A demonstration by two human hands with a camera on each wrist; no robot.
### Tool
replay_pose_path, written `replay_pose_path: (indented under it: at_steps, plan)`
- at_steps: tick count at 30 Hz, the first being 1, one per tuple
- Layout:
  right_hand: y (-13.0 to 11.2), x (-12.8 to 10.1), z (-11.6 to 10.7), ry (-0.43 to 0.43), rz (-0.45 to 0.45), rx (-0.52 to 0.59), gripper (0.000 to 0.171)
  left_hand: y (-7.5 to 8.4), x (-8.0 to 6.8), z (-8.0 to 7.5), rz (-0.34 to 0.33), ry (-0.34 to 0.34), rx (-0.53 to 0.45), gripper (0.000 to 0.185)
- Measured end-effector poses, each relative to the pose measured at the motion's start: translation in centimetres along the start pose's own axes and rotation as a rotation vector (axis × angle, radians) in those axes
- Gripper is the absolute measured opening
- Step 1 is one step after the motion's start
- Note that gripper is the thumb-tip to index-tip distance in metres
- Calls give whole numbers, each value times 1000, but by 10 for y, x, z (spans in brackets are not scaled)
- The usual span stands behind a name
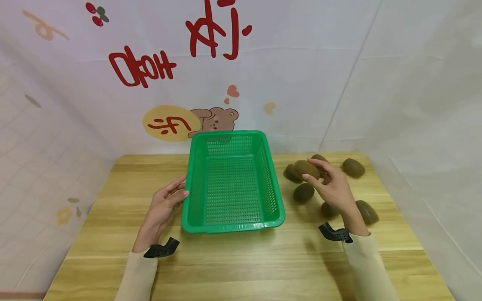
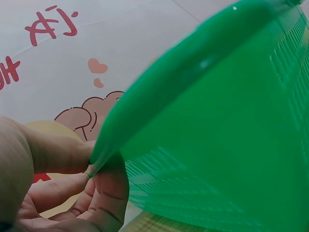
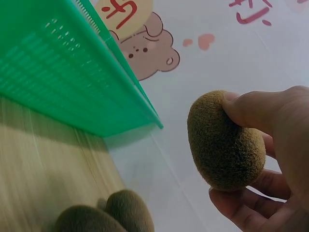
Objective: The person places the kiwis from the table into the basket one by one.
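Kiwi [image 1: 306,168] lifted in right hand [image 1: 333,187], right of green basket [image 1: 197,184].

Fingers and thumb curl round the kiwi, holding it clear of the wooden table [image 1: 241,259], above the loose kiwis [image 1: 303,192] lying there; two of them show low in the right wrist view. Left hand [image 1: 164,205] rests against the basket's left rim, thumb and fingertips touching the edge, fingers mostly straight. Basket interior bare. Printed backdrop [image 1: 211,71] with cartoon bear behind.

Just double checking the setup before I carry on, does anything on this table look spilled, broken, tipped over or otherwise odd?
Nothing stands out. The green basket sits flat and empty on the wooden table, the left hand touching its rim. The right hand holds one kiwi; the other kiwis lie loose beside it, all apparently intact.
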State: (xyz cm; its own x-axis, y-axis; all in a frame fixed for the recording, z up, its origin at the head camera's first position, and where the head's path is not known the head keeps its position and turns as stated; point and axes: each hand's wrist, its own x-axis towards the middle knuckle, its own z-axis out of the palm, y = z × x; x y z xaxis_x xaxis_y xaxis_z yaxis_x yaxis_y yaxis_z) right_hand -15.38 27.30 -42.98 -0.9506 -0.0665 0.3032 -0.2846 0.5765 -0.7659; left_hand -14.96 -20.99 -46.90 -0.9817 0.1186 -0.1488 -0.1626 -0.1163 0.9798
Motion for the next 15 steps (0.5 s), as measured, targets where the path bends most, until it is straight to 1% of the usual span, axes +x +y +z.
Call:
replay_pose_path:
  at_steps: [6, 10, 15]
  plan:
    - [-9, 4, 7, -10, -47, 14, 50, 0, -4, -2, -37, -3, 25, 66]
    - [-17, 8, 11, -11, -103, 20, 50, 0, -3, -1, -31, -10, 28, 66]
    - [-28, 14, 19, -21, -151, -37, 50, 0, -3, -1, -18, -11, 14, 66]
